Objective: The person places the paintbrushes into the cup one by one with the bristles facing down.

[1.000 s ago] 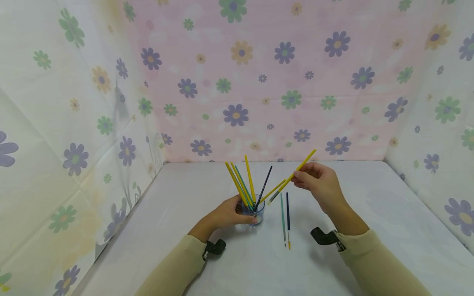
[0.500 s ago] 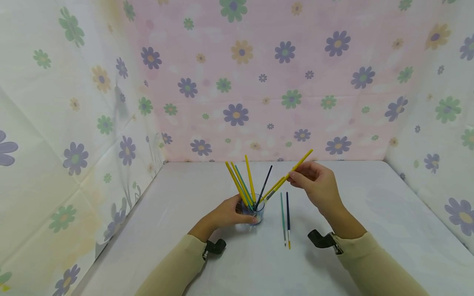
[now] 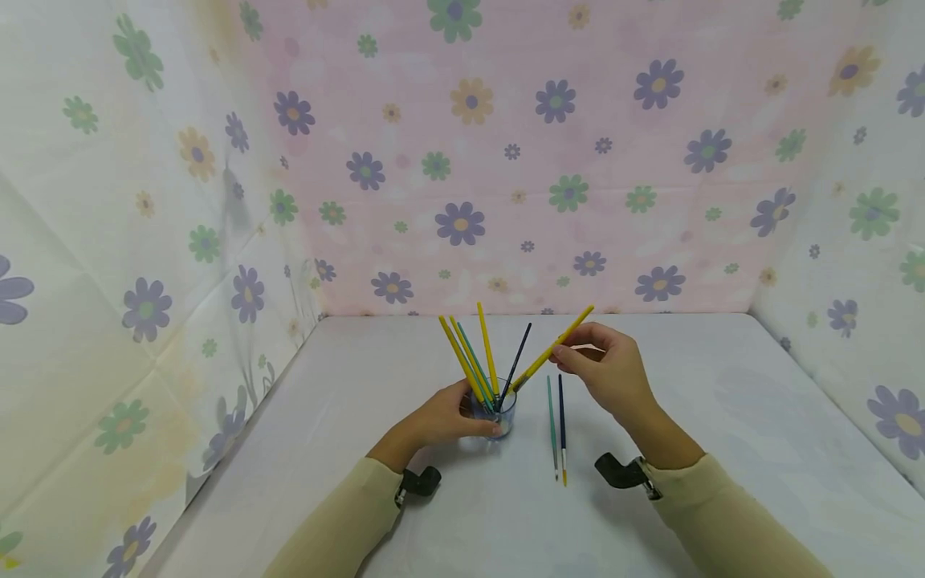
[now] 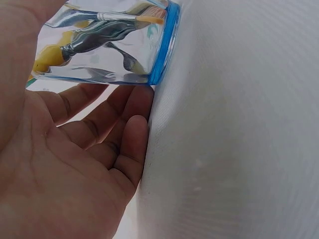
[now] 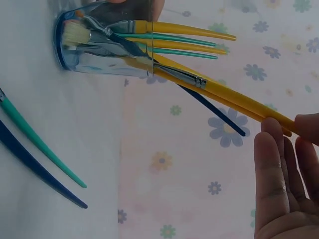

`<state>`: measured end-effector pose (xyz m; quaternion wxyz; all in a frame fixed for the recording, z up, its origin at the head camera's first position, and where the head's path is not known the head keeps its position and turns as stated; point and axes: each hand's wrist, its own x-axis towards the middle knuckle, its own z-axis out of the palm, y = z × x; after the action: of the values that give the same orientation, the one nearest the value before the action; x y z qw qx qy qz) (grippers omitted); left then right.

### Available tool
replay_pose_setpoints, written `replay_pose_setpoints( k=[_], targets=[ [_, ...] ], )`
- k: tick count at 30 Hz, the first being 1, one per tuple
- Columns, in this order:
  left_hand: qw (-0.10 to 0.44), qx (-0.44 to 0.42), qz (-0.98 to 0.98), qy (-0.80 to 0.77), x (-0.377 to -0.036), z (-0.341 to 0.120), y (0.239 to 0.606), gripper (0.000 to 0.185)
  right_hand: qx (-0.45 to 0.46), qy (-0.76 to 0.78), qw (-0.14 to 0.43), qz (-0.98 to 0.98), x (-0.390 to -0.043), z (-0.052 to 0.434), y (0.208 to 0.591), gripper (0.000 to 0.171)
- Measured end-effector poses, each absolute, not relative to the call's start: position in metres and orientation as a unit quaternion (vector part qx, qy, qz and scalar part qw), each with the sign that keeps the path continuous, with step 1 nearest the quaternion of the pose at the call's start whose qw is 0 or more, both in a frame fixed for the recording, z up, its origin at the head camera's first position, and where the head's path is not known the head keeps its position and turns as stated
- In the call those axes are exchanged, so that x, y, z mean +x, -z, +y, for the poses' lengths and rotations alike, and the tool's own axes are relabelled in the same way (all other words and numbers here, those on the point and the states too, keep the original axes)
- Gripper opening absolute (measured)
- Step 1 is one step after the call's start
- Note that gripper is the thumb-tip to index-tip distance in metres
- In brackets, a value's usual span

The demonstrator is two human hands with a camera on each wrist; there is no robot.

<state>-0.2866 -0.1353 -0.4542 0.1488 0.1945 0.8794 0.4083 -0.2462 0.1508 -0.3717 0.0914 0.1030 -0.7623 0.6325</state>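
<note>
Holding a yellow paintbrush (image 3: 552,348) pinched between thumb and fingertips, the right hand (image 3: 603,371) is raised above the bench (image 3: 723,417), just right of the glass cup (image 3: 499,413); the brush is tilted, handle end up and to the right, bristle end down at the cup rim; in the right wrist view its metal ferrule (image 5: 187,77) is seen just at the mouth of the cup, and whether the tip is inside cannot be told for sure; the remaining fingers (image 5: 271,174) of that hand are seen straight and side by side below the handle; the left hand (image 3: 441,419) is wrapped round the cup from the left, fingers curled on its wall, cup standing upright on the bench; the blue-tinted base (image 4: 164,45) is seen pressed to the bench surface in the left wrist view, with brush heads visible through the glass; several brushes are stood in the cup, handles up and fanned: yellow ones (image 3: 462,353), teal ones (image 3: 473,353), and a dark blue one (image 3: 516,357); two loose brushes are laid flat on the bench just right of the cup, side by side and nearly parallel, under the right hand: a teal brush (image 3: 552,425) and a dark blue brush (image 3: 561,425); floral-print sheets (image 3: 462,160) are hung behind and at both sides.
</note>
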Motion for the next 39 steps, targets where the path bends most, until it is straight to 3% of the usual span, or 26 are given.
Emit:
replay_pose_setpoints(
  k=[39],
  targets=[
    [0.153,0.190,0.873,-0.422,-0.286,-0.134,0.453,0.073,0.115,-0.557,0.036,-0.822,-0.250,0.125,0.409,0.017]
  ],
)
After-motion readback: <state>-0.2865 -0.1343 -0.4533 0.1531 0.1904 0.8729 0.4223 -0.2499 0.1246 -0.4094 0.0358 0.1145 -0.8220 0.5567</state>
